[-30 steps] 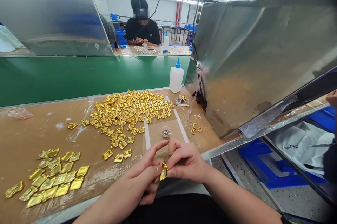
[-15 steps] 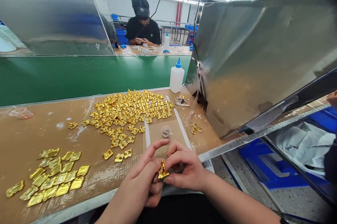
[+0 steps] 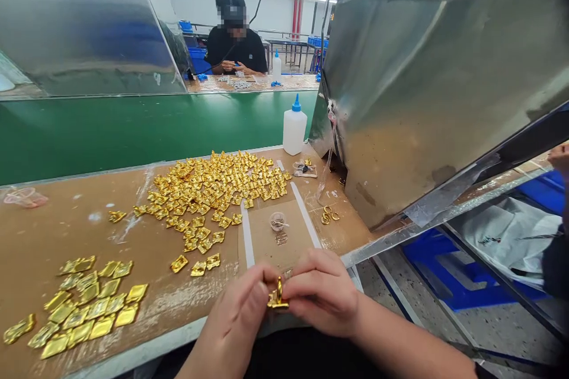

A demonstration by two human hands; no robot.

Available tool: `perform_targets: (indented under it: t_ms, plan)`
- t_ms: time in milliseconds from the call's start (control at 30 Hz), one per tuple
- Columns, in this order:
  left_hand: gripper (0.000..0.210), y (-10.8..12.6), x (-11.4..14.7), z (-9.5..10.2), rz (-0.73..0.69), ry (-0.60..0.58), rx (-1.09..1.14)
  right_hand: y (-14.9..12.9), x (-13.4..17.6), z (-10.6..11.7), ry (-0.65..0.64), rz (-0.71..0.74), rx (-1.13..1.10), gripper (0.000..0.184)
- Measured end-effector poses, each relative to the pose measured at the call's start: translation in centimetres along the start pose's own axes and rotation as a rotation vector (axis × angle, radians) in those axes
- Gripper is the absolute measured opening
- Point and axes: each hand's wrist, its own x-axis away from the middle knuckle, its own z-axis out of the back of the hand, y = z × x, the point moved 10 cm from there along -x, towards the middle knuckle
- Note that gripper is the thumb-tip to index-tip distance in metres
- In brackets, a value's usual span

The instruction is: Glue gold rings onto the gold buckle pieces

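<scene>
Between the fingertips of both hands is a small gold metal piece [image 3: 278, 298] with a flat base and an upright ring-like part. My left hand [image 3: 242, 319] is closed, its thumb and fingers pinching the piece from the left. From the right, my right hand [image 3: 322, 293] pinches it too, fingers curled and tips partly hidden. Beyond the hands, a small clear cup [image 3: 278, 222] with a thin white stick stands on a taped sheet [image 3: 267, 248]. A heap of similar gold pieces [image 3: 213, 183] lies further back on the table.
More gold pieces [image 3: 89, 311] lie flat at the left. A white bottle with blue tip [image 3: 294, 133] stands at the table's back edge. Gold rings [image 3: 329, 215] lie near a large sheet-metal panel [image 3: 422, 100] on the right. A person [image 3: 235, 41] works across the green surface [image 3: 111, 130].
Both hands have closed in around the gold piece, my left index finger curling down from its raised position. The piece now sits slightly further right and more upright. The view has shifted slightly.
</scene>
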Motion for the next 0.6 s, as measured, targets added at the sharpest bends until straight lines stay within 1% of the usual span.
perform_targets:
  t_ms: [67, 133, 200, 267, 433, 500, 600]
  plan:
    - [0.063, 0.8, 0.3, -0.2, -0.118, -0.052, -0.101, -0.3, -0.1, 0.2, 0.004, 0.018, 0.04, 0.019]
    - [0.059, 1.7, 0.7, 0.3, -0.232, -0.025, -0.194, -0.6, -0.2, 0.0, -0.006, 0.029, 0.048, 0.017]
    - [0.057, 2.3, 1.0, 0.8, -0.315, 0.017, -0.262, -0.6, -0.4, -0.5, -0.022, 0.013, 0.028, 0.013]
    - [0.059, 2.5, 1.2, 1.1, -0.353, 0.024, -0.299, -0.6, -0.7, -0.9, -0.024, -0.023, -0.01, 0.011]
    - [0.059, 2.6, 1.1, 1.6, -0.394, 0.016, -0.361, -0.6, -0.9, -1.2, -0.009, -0.087, -0.076, 0.008]
    - [0.055, 2.9, 1.2, 2.2, -0.446, 0.058, -0.415, -0.3, -0.6, -1.3, -0.009, -0.099, -0.068, 0.01]
    - [0.037, 3.9, 1.7, 3.2, -0.583, 0.165, -0.599, 0.9, 0.1, -1.3, 0.001, -0.188, -0.087, 0.019]
